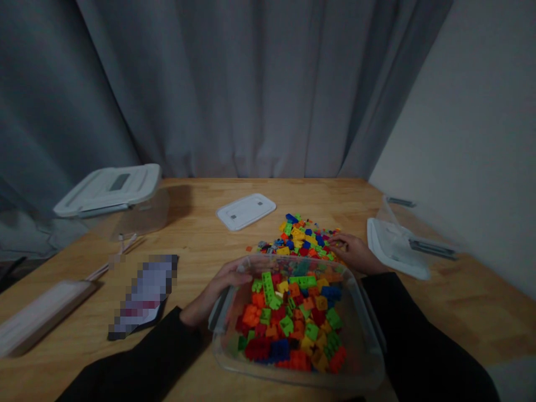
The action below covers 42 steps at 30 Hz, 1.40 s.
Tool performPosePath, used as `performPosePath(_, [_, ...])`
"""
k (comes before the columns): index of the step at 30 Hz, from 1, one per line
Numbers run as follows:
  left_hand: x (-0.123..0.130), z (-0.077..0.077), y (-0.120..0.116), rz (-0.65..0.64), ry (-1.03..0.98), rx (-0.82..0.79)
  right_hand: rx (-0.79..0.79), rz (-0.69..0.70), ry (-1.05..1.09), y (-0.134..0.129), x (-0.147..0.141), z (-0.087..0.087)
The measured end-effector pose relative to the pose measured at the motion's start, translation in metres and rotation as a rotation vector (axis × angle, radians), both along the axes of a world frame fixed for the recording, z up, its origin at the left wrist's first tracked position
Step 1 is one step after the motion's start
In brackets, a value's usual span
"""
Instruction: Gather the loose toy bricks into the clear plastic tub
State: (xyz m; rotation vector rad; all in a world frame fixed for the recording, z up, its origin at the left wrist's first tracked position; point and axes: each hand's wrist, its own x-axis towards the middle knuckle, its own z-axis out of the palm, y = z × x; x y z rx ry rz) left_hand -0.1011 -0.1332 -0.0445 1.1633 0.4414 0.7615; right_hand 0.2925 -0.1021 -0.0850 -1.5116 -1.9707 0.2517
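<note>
A clear plastic box [364, 357] stands at the near middle, partly filled with large building bricks [293, 318] in red, orange, green, yellow and blue. My left hand [228, 281] grips its far left corner, fingers over the rim. Beyond the box lies a loose pile of smaller coloured bricks [298, 235] on the table. My right hand [352, 251] is at the right side of this pile, fingers bent and touching the bricks; whether a brick is between the fingertips is too small to tell.
The wooden table [196, 240] bears a white lid [247, 211], a lidded box [121, 187] at the left, a phone [144, 296], a pale power bank-like block [46, 315] with a cable, and another clear box [414, 229] on a white lid [391, 254] at the right.
</note>
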Motion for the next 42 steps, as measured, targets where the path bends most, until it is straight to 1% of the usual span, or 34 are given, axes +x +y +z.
performPosePath(6, [-0.0027,-0.0017,-0.0003,-0.003,0.020,-0.002,-0.046,0.004,-0.006,-0.0004,-0.0009,-0.0002])
performPosePath(9, [-0.0032,-0.0037,-0.0005,0.026,0.027,-0.005,-0.046,0.008,-0.003,-0.0008,-0.0021,0.0003])
performPosePath(14, [-0.0035,-0.0057,0.0019,0.029,0.034,0.023,-0.100,-0.009,0.002,-0.0001,-0.0029,-0.0013])
performPosePath(21, [-0.0023,-0.0015,0.0005,0.001,0.025,-0.002,-0.050,0.011,0.013,0.0019,-0.0024,-0.0049])
performPosePath(25, [-0.0036,-0.0038,-0.0001,0.025,0.029,-0.025,-0.031,0.003,0.010,0.0009,-0.0042,-0.0027])
performPosePath(31, [-0.0034,-0.0030,0.0007,-0.045,0.009,-0.022,-0.070,0.022,0.048,-0.0010,-0.0068,-0.0004])
performPosePath(37, [-0.0026,-0.0034,-0.0003,0.030,0.026,-0.016,-0.096,0.020,0.101,0.0001,-0.0079,-0.0034])
performPosePath(42, [-0.0035,-0.0046,0.0010,0.003,0.023,-0.006,-0.080,0.013,0.130,-0.0001,-0.0076,-0.0020])
